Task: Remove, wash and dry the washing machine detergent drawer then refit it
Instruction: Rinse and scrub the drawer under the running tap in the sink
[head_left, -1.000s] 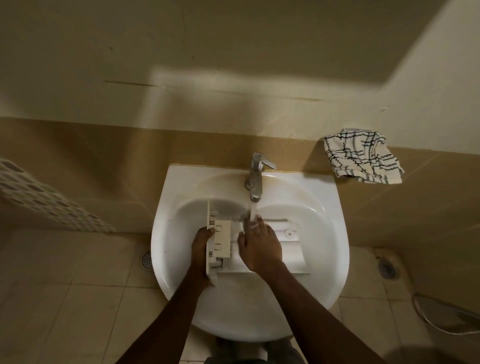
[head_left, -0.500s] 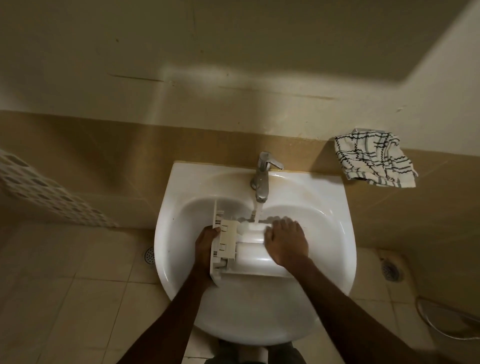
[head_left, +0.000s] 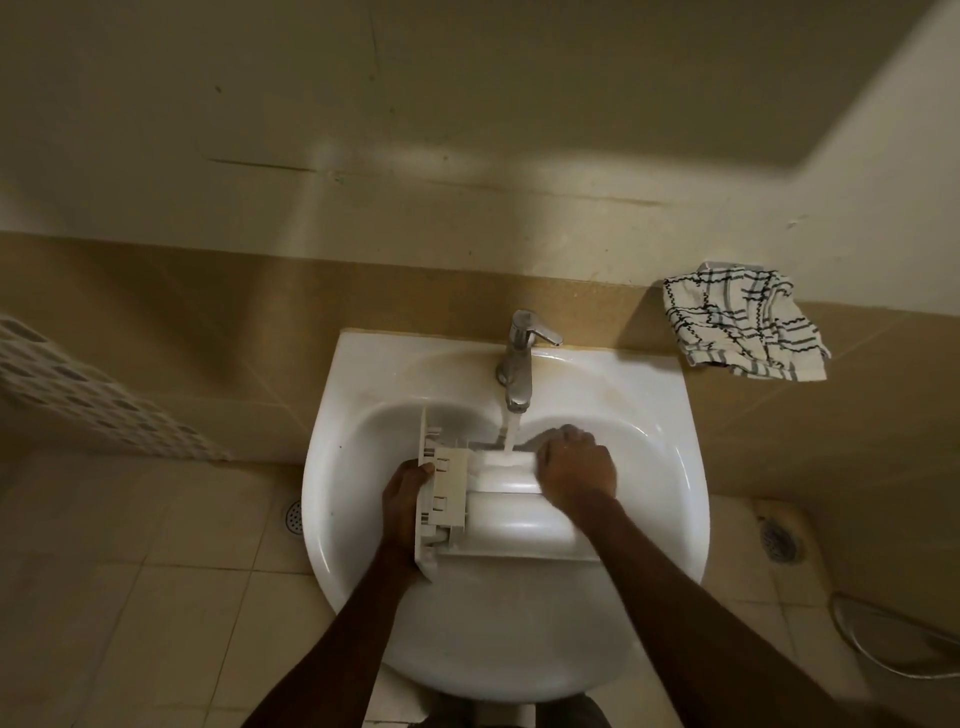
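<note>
The white detergent drawer (head_left: 511, 525) lies across the white sink (head_left: 665, 467), its underside up and its front panel standing on edge at the left. My left hand (head_left: 404, 499) grips that front panel end. My right hand (head_left: 577, 470) is curled over the drawer's right part, pressing on it. Water runs from the chrome tap (head_left: 517, 364) onto the drawer between my hands.
A black-and-white checked cloth (head_left: 743, 322) lies on the tiled ledge to the right of the sink. Floor drains (head_left: 293, 517) sit on the tiles at left and right. A hose (head_left: 883, 649) curls on the floor at the lower right.
The drawer has been turned over so its rounded underside faces up. My right hand moved from the middle under the water to the drawer's right part. My left hand kept its grip.
</note>
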